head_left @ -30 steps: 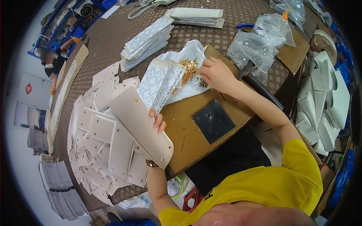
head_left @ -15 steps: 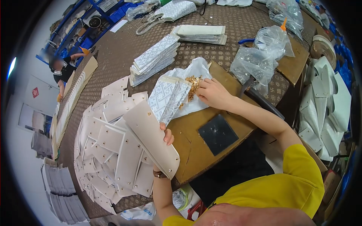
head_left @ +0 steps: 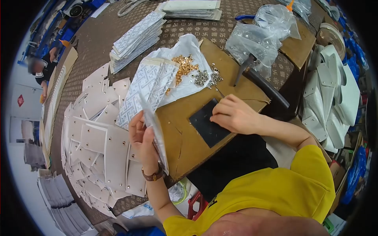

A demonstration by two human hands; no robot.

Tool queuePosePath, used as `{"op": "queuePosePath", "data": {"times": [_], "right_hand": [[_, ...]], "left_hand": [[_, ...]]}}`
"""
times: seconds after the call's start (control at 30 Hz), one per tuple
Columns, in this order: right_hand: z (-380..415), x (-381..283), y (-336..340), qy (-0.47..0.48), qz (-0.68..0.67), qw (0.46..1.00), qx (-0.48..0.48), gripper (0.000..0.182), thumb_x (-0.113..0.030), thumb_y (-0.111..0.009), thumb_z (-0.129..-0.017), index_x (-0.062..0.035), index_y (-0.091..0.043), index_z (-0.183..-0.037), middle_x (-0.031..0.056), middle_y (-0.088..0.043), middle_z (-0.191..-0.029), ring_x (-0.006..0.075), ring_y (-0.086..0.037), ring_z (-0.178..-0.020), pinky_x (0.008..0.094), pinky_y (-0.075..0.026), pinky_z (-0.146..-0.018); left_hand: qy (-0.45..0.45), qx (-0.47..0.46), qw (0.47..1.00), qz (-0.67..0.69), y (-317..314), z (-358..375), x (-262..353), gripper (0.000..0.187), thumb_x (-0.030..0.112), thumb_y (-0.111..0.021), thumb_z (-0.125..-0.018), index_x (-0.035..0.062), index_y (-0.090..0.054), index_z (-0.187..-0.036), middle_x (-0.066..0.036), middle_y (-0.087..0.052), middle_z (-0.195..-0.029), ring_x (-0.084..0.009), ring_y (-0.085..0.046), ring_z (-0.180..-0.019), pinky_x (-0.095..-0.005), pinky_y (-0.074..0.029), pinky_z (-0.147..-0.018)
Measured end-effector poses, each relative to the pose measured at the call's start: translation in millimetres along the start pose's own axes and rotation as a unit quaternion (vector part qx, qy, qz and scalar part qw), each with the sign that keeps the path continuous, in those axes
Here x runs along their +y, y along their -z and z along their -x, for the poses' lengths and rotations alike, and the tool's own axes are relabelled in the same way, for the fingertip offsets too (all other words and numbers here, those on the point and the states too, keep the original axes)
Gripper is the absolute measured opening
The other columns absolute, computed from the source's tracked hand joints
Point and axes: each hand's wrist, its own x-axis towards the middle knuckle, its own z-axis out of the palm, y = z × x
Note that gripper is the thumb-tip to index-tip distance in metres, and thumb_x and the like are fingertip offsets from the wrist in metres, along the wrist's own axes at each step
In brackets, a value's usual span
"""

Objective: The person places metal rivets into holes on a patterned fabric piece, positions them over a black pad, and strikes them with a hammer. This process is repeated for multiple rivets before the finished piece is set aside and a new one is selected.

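My left hand (head_left: 142, 135) grips a pale flat panel (head_left: 156, 143), now tilted up nearly edge-on at the board's left side. My right hand (head_left: 234, 115) is over the right edge of a black square pad (head_left: 206, 131), fingers pinched together; what they hold is hidden. A thin dark rod (head_left: 219, 93) shows just behind those fingers. Beyond, gold-coloured rivet pieces (head_left: 184, 70) lie on white plastic sheeting (head_left: 193, 43), with silver-coloured ones (head_left: 214, 76) to their right. Patterned panels (head_left: 151, 80) rest on the sheeting's left part.
A brown board (head_left: 177, 153) carries the pad. A hammer (head_left: 265, 86) lies at its right. Studded pale panels (head_left: 94, 137) are heaped at left. Patterned stacks (head_left: 138, 37) and clear bags (head_left: 252, 43) stand behind. White pieces (head_left: 330, 94) hang at right. Another person (head_left: 39, 69) is far left.
My right hand has come back from the gold pieces to the black pad. My left hand has turned the panel from face-up to nearly edge-on. The view has shifted, showing the silver pieces.
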Motion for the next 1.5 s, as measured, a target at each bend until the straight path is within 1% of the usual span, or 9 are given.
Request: {"op": "queuePosePath", "data": {"times": [0.1, 0.17, 0.27, 0.4, 0.73, 0.83, 0.97, 1.13, 1.5], "right_hand": [[-6.5, 18.4, 8.2, -0.045, -0.004, 0.998, 0.035, 0.012, -0.011, -0.079, -0.087, -0.0083, -0.071, -0.096, 0.0054, -0.063, -0.1, 0.0266, -0.061, -0.099, 0.0402, -0.046, -0.088], [-13.2, 37.9, 10.3, -0.131, 0.127, 0.981, 0.073, 0.012, -0.011, -0.078, -0.088, -0.0083, -0.072, -0.098, 0.0056, -0.063, -0.099, 0.0268, -0.061, -0.099, 0.0397, -0.046, -0.088], [-18.8, 51.2, 6.6, -0.163, 0.144, 0.973, 0.073, 0.012, -0.011, -0.077, -0.089, -0.0086, -0.071, -0.1, 0.0053, -0.063, -0.099, 0.0268, -0.061, -0.099, 0.0393, -0.045, -0.088], [-17.0, 56.4, -3.2, -0.187, 0.152, 0.967, 0.078, 0.012, -0.011, -0.075, -0.09, -0.0088, -0.07, -0.101, 0.0052, -0.063, -0.099, 0.0266, -0.061, -0.1, 0.0393, -0.044, -0.09], [-13.1, 36.0, 18.8, -0.177, 0.087, 0.977, 0.085, 0.012, -0.006, -0.076, -0.093, -0.0054, -0.071, -0.103, 0.0065, -0.067, -0.096, 0.0261, -0.066, -0.092, 0.0377, -0.05, -0.086], [-10.0, 12.2, 28.3, -0.233, -0.138, 0.957, 0.101, 0.012, -0.003, -0.077, -0.094, -0.0016, -0.073, -0.105, 0.0081, -0.071, -0.097, 0.0244, -0.07, -0.089, 0.0348, -0.055, -0.08], [-4.8, 1.1, 27.9, -0.251, -0.234, 0.936, 0.083, 0.012, -0.001, -0.077, -0.094, 0.0, -0.075, -0.106, 0.0092, -0.072, -0.1, 0.0234, -0.071, -0.092, 0.0324, -0.058, -0.077], [-0.9, -4.4, 20.7, -0.264, -0.25, 0.928, 0.079, 0.011, -0.002, -0.076, -0.095, -0.0008, -0.075, -0.105, 0.0094, -0.071, -0.098, 0.0242, -0.07, -0.091, 0.033, -0.057, -0.075], [-1.7, -6.9, 14.8, -0.182, -0.224, 0.956, 0.056, 0.013, -0.001, -0.08, -0.091, -0.0025, -0.074, -0.102, 0.0088, -0.071, -0.099, 0.0265, -0.068, -0.091, 0.0356, -0.055, -0.074]], "left_hand": [[-0.035, -0.051, 0.989, -0.138, -8.1, -1.3, -4.1, 0.037, 0.0, -0.076, -0.094, -0.0037, -0.065, -0.129, -0.006, -0.062, -0.113, -0.0189, -0.065, -0.101, -0.028, -0.05, -0.091], [-0.046, -0.077, 0.974, -0.206, -11.0, -3.8, -8.9, 0.038, -0.002, -0.076, -0.093, -0.0035, -0.066, -0.129, -0.006, -0.062, -0.112, -0.0195, -0.065, -0.102, -0.0279, -0.05, -0.094], [-0.089, -0.153, 0.92, -0.351, -7.6, -5.7, -22.6, 0.031, -0.004, -0.08, -0.087, -0.0002, -0.074, -0.118, -0.007, -0.061, -0.111, -0.0195, -0.064, -0.102, -0.0275, -0.049, -0.091], [-0.099, -0.172, 0.893, -0.403, -20.8, 0.1, -27.7, 0.023, -0.001, -0.084, -0.085, 0.0046, -0.08, -0.107, -0.008, -0.06, -0.109, -0.0199, -0.063, -0.099, -0.0286, -0.05, -0.086], [-0.095, -0.17, 0.88, -0.434, -35.5, 8.7, -31.2, 0.016, 0.006, -0.086, -0.087, 0.009, -0.083, -0.103, -0.005, -0.059, -0.105, -0.0167, -0.063, -0.081, -0.0302, -0.05, -0.068], [-0.075, -0.17, 0.885, -0.426, -38.1, 7.0, -34.6, 0.015, 0.007, -0.086, -0.088, 0.0097, -0.083, -0.103, -0.005, -0.059, -0.104, -0.0161, -0.064, -0.079, -0.0301, -0.05, -0.066], [-0.084, -0.185, 0.878, -0.433, -40.2, 4.9, -37.7, 0.014, 0.008, -0.086, -0.088, 0.0107, -0.083, -0.102, -0.005, -0.058, -0.104, -0.0164, -0.064, -0.08, -0.0303, -0.05, -0.066], [-0.079, -0.181, 0.879, -0.435, -39.1, 3.9, -40.2, 0.013, 0.009, -0.085, -0.089, 0.0109, -0.083, -0.101, -0.005, -0.058, -0.104, -0.0168, -0.065, -0.082, -0.0304, -0.051, -0.066], [-0.073, -0.188, 0.872, -0.445, -38.4, 3.2, -42.0, 0.012, 0.011, -0.084, -0.09, 0.0115, -0.084, -0.102, -0.005, -0.059, -0.106, -0.0175, -0.066, -0.081, -0.0312, -0.052, -0.066]]}}
